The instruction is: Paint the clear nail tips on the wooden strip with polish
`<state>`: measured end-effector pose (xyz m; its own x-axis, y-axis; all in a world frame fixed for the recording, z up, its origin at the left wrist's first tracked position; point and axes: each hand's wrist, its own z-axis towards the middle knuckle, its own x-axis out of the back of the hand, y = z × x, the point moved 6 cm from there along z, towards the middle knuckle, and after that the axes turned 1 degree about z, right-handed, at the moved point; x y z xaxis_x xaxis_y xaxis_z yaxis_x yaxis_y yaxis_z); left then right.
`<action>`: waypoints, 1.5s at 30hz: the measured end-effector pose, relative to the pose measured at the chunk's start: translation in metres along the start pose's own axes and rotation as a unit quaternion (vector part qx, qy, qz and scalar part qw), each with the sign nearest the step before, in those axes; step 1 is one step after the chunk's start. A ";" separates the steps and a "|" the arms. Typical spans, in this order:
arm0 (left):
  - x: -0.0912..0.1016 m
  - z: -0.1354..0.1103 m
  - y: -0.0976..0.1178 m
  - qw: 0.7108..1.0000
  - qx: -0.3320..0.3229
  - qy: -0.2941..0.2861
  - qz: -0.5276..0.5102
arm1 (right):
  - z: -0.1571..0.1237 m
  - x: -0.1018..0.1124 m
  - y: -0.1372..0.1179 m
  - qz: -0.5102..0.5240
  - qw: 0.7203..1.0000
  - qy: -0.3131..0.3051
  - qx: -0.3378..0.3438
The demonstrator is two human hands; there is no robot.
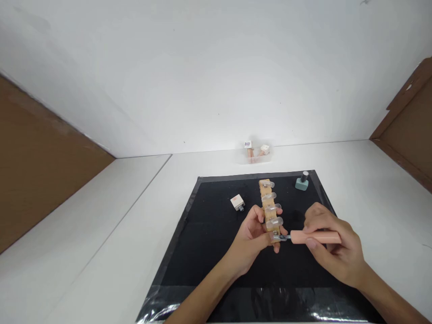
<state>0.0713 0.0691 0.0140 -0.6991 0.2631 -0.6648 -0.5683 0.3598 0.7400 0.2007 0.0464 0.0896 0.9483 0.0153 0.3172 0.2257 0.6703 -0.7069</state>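
Note:
My left hand (254, 234) is closed round the near end of a wooden strip (266, 202) that carries several clear false nail tips. My right hand (332, 245) pinches a peach-coloured brush handle (315, 237). Its dark brush tip (281, 237) touches the nail tip nearest me on the strip. Both hands hover over a black mat (216, 252).
A mint green polish bottle with a black neck (302, 181) stands at the mat's far right corner. A small white bottle (238, 202) lies on its side left of the strip. Two more small bottles (256, 149) sit by the white wall. Brown panels flank the white table (101, 234).

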 end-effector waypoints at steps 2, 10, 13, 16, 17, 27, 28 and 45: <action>0.000 0.000 -0.001 1.000 0.000 0.002 -0.001 | -0.002 -0.002 0.004 0.018 0.999 -0.013 -0.028; 0.001 -0.003 -0.002 1.000 -0.006 -0.006 0.009 | -0.007 0.003 0.015 0.026 0.996 0.027 -0.086; 0.000 -0.004 0.000 1.000 -0.007 -0.005 0.007 | -0.009 0.004 0.017 0.051 0.994 0.027 -0.096; -0.001 -0.003 0.001 1.000 -0.004 -0.005 -0.001 | -0.011 0.002 0.019 0.055 0.993 0.001 -0.109; -0.001 -0.003 0.001 1.000 -0.005 -0.007 -0.003 | -0.011 0.001 0.019 0.050 0.993 -0.006 -0.111; 0.000 -0.004 -0.003 1.000 0.000 -0.014 -0.006 | -0.010 -0.003 0.021 0.061 0.991 -0.016 -0.122; -0.001 -0.004 -0.003 1.000 0.000 -0.015 -0.007 | -0.010 -0.003 0.021 0.056 0.990 -0.020 -0.127; 0.001 -0.003 -0.007 0.998 0.067 0.008 0.018 | -0.018 0.012 0.045 0.125 0.959 0.124 -0.223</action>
<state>0.0736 0.0644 0.0086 -0.7251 0.2637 -0.6361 -0.4811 0.4669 0.7420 0.2266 0.0633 0.0505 0.9966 -0.0797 -0.0193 0.0042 0.2843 -0.9587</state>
